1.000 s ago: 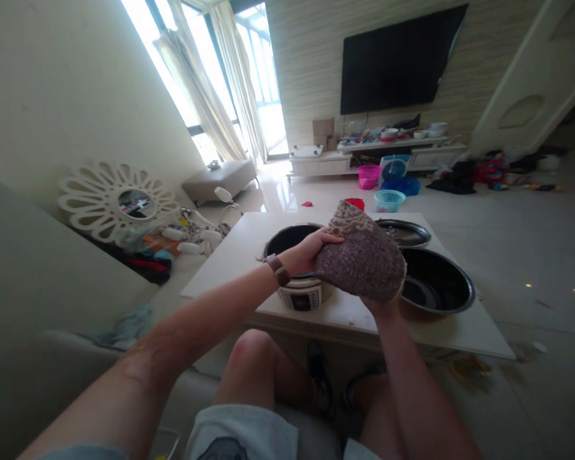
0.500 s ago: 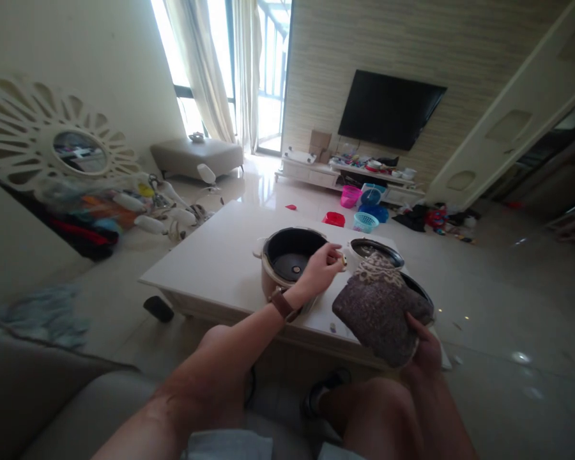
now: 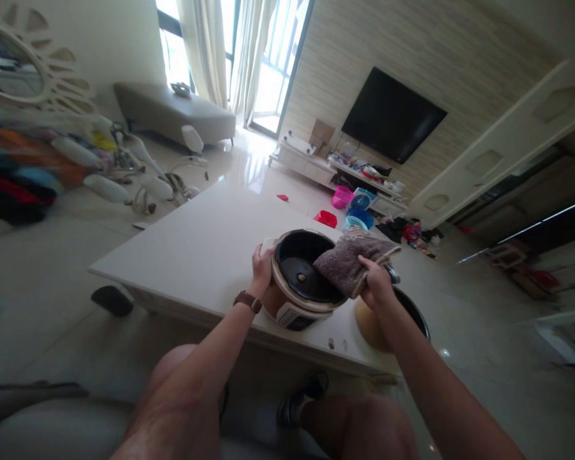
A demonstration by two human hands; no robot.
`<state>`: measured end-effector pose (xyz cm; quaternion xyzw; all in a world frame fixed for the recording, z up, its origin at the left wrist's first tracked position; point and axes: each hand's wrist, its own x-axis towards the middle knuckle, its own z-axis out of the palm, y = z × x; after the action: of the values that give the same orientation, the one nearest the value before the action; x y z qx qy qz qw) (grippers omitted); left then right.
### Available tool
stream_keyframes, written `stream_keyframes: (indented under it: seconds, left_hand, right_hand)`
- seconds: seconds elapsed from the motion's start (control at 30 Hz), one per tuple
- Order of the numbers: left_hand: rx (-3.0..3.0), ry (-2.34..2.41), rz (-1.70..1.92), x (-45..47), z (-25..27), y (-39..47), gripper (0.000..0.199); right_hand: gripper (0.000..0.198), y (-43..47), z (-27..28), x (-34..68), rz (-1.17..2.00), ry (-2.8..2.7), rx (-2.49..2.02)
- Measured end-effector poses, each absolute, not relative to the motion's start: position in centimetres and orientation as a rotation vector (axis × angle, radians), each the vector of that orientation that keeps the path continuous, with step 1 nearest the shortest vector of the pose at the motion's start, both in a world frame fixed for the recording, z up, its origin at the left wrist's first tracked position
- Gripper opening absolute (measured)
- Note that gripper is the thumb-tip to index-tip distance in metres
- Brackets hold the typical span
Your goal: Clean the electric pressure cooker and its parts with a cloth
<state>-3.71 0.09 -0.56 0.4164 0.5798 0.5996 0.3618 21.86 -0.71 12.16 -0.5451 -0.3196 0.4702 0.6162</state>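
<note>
My left hand grips the left side handle of an electric cooker, which stands upright on the white table. Its dark inside shows a small round knob in the middle of the base. In my right hand is a brown-grey fuzzy cloth, its lower left end at the cooker's right rim. The cloth covers part of that rim. Under my right forearm stands a tan pot with a black inside, partly hidden. A metallic edge shows behind the cloth; the rest is covered.
Two tiny objects, one a dark and yellow piece, lie near the table's front edge. Beyond the table are a red basin, a pink basket and a light blue basket. White-padded metal equipment stands at left.
My left hand has moved left from above the cooker to its handle; the small thing in its fingers no longer shows there. My right hand has brought the cloth left to the cooker. The view has tilted.
</note>
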Motion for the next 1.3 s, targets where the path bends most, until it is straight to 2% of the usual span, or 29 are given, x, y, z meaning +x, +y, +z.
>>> stream_keyframes:
  seconds: [0.17, 0.4, 0.5, 0.6, 0.7, 0.83, 0.9, 0.93, 1.0, 1.07, 1.1, 1.2, 1.3]
  left_hand:
    - [1.027, 1.509, 1.491, -3.8, -0.6, 0.7, 0.046]
    - [0.638, 1.472, 1.632, -3.6, 0.0, 0.5, 0.036]
    - [0.693, 1.395, 1.644, -3.4, 0.4, 0.2, 0.029]
    - [0.705, 1.404, 1.655, -3.4, 0.5, 0.2, 0.031]
    - [0.643, 1.441, 1.611, -3.4, 0.5, 0.3, 0.037]
    - [0.61, 1.412, 1.597, -3.4, 0.5, 0.4, 0.042]
    - [0.569, 1.402, 1.637, -3.3, 0.6, 0.4, 0.044]
    - [0.55, 1.393, 1.661, -3.2, 0.6, 0.4, 0.044]
    - [0.53, 1.366, 1.708, -3.1, 0.7, 0.4, 0.042]
    - [0.517, 1.345, 1.729, -3.0, 0.6, 0.4, 0.04]
    - [0.502, 1.346, 1.734, -3.0, 0.6, 0.5, 0.04]
    - [0.459, 1.357, 1.738, -3.0, 0.2, 0.7, 0.042]
    - [0.478, 1.333, 1.75, -3.0, -0.3, 0.8, 0.043]
  right_hand:
    - [0.021, 3.4, 8.1, 14.0, 1.217, -0.847, -1.313]
    - [0.02, 3.2, 6.6, 7.0, 1.359, -1.036, -1.339]
    - [0.024, 1.1, 7.2, 8.2, 1.368, -1.301, -1.307]
    - [0.027, -0.8, 9.4, 11.7, 1.414, -1.639, -1.317]
    - [0.014, -1.2, 12.5, 15.6, 1.472, -2.206, -1.484]
    - [0.028, 0.4, 15.3, 18.9, 1.356, -2.522, -1.697]
    - [0.032, 1.5, 15.6, 19.4, 1.141, -2.679, -1.786]
    - [0.031, 2.0, 15.6, 19.3, 0.899, -2.883, -1.77]
    - [0.024, 3.1, 15.5, 18.8, 0.175, -3.363, -1.549]
    - [0.023, 4.2, 15.2, 17.9, -0.495, -3.618, -1.12]
    - [0.025, 4.7, 15.0, 17.4, -0.644, -3.643, -0.897]
    - [0.027, 6.3, 14.0, 15.6, -0.805, -3.574, -0.261]
    - [0.03, 7.7, 12.8, 14.1, -0.855, -3.579, -0.09]
